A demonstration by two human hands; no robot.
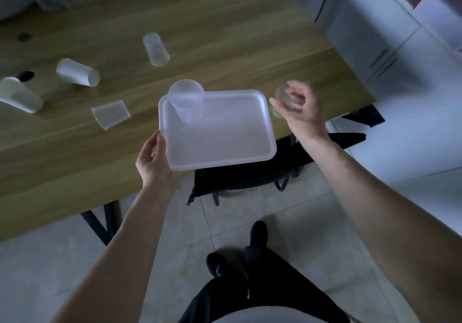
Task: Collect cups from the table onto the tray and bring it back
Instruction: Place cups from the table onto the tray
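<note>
Cups are scattered at upper left of the counter (225, 35); one cup (186, 102) stands on the tray (225, 137), steadied at its corner by the left hand (152, 160). A blurred clear cup (283, 97) is apparently pinched in the right hand (300, 107) for placing.

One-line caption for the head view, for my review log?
Left hand holds white tray carrying one cup; right hand brings a small clear cup.

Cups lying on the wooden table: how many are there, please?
4: clear plastic cup mid-table, white paper cup leftward, second paper cup at left edge, flattened cup nearest; farther ones too blurred.
</note>
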